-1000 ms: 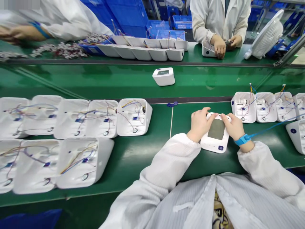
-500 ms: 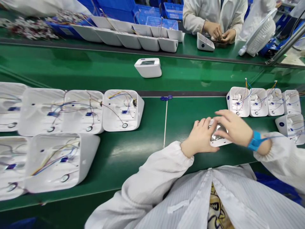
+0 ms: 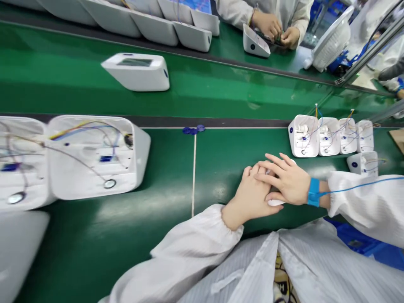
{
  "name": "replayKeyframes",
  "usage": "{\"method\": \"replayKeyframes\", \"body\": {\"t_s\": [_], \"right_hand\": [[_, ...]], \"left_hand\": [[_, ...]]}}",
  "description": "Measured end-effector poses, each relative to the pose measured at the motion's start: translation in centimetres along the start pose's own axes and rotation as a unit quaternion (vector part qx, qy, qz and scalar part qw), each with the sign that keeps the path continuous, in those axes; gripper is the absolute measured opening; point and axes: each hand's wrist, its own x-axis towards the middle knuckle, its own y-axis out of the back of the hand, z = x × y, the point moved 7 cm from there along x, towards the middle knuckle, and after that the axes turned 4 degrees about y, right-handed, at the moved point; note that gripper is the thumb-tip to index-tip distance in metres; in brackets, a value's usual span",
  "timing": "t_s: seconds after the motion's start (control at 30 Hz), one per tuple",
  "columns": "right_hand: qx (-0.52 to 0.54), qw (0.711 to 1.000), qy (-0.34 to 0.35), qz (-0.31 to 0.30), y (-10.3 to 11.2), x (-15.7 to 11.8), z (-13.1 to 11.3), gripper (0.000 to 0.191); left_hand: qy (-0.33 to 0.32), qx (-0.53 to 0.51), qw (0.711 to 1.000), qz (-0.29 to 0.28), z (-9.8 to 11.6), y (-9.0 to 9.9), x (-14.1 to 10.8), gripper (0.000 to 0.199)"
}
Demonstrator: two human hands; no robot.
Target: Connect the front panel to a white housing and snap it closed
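Both hands are together over a white plastic cover [image 3: 275, 203], low over the green bench; most of it is hidden beneath them. My left hand [image 3: 252, 193] grips its left side, with the thumb along the near edge. Spread over the cover is my right hand [image 3: 287, 179], its fingertips overlapping the left fingers and its thumb by the near edge. A blue wrist strap [image 3: 313, 192] with a cord is on my right wrist. Beyond the hands stand several white housings [image 3: 304, 136], their wires and inner parts showing.
Larger-looking open housings [image 3: 94, 160] with wires stand at left. Several blue discs [image 3: 190, 131] lie by the bench's white line. A closed white device [image 3: 139, 73] rests on the green strip beyond. Across from me, a co-worker's hands [image 3: 273, 29] work behind a white device [image 3: 255, 42].
My view has shifted, and the closed device appears farther left. My right hand has spread over the cover and onto my left fingers, hiding the shiny window that showed before.
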Motion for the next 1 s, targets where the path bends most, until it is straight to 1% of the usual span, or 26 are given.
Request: {"method": "replayKeyframes", "body": {"t_s": [0.1,0.27,0.43,0.57,0.67,0.77,0.87,1.0], "right_hand": [[-0.018,1.000,0.009,-0.012,-0.2,-0.1,-0.1,0.062],[0.002,0.999,0.044,-0.027,-0.3,-0.1,-0.4,0.063],[0.010,0.999,0.026,-0.018,-0.1,0.0,-0.2,0.061],[0.023,0.999,0.027,-0.027,-0.2,0.0,-0.2,0.063],[0.058,0.998,0.018,-0.020,0.0,0.4,0.6,0.070],[0.102,0.995,0.007,-0.009,0.2,1.5,2.2,0.077],[0.151,0.989,0.007,-0.012,0.2,2.7,3.3,0.082],[0.190,0.981,-0.022,-0.023,0.2,3.3,3.8,0.085]], "left_hand": [[0.000,0.007,1.000,0.006,0.1,-0.1,-0.2,0.075],[0.017,0.018,0.999,0.020,-0.1,-0.5,-0.5,0.083],[0.005,-0.003,0.999,0.044,0.1,-0.2,-0.5,0.072],[-0.002,0.001,0.998,0.061,0.1,-0.2,-0.6,0.070],[-0.012,0.011,0.998,0.064,0.1,-0.3,-0.7,0.070],[0.004,0.019,0.997,0.069,0.0,-0.2,-0.6,0.078],[0.011,0.019,0.997,0.078,0.0,0.0,-0.6,0.085],[0.010,0.012,0.998,0.069,0.0,0.0,-0.5,0.080]]}}
